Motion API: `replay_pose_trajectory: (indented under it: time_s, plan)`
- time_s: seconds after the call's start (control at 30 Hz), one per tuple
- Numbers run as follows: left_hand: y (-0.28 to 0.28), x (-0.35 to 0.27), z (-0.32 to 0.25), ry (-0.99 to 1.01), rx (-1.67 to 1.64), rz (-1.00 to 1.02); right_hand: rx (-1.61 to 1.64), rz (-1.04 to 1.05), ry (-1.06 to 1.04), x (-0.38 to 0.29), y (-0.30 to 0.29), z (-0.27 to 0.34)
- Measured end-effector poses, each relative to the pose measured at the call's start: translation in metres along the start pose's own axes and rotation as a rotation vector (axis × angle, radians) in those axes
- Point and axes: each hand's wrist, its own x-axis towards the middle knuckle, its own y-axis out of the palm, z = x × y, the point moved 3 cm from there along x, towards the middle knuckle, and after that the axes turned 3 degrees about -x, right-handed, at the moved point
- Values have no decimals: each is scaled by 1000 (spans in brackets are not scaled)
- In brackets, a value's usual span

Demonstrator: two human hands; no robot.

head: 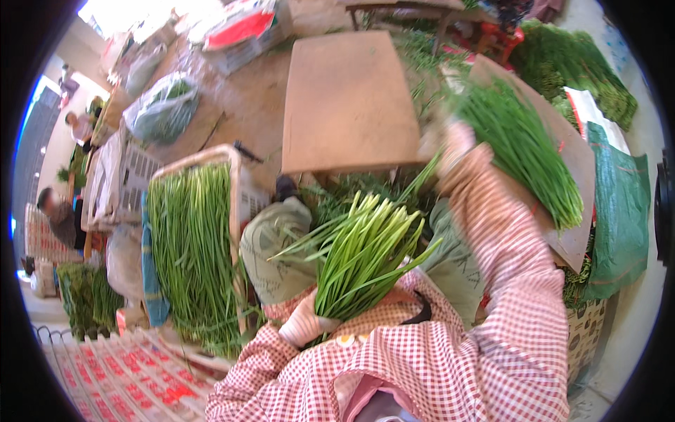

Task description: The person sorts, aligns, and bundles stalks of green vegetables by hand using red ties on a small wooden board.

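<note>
A loose bunch of garlic chives (364,258), pale cut ends upward, rests over my lap. My left hand (308,319), in a light glove or wrap, is closed around its lower part. My right hand (454,141) is blurred by motion at the right corner of the wooden table. A few chive stems (423,178) trail down and left from it; its fingers are too blurred to make out. Just beyond that hand, a large bundle of chives (522,142) lies across a brown board (572,245), with a thin red tie near it.
A low wooden table (350,100) stands ahead. On my left is a plastic crate (235,184) packed with chives (192,248). Green trimmings (348,203) litter the floor between my knees. A green woven sack (617,221) and heaped greens (575,68) are at right. People sit far left.
</note>
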Motion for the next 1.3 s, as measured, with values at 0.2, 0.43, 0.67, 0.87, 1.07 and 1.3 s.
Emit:
replay_pose_trajectory:
  time_s: [0.2, 0.43, 0.67, 0.87, 1.07, 1.3]
  plan:
    - [13, 9, 2, -188, -691, -36, -397, 206, -344, -29, -13, 116]
    - [29, 28, 7, -559, -1595, -254, -1484, 1044, -547, -127, 85, -4]
    - [22, 20, 20, -154, -552, -105, -2064, 1409, 266, -138, 104, -63]
    - [4, 7, 27, 26, 420, -68, -1558, 1332, 145, -147, 72, -90]
    - [26, 20, 16, -250, -915, -212, -765, 904, 209, -138, 63, -77]
    - [24, 11, 7, -431, -1162, -311, -543, 678, 422, -106, 78, -31]
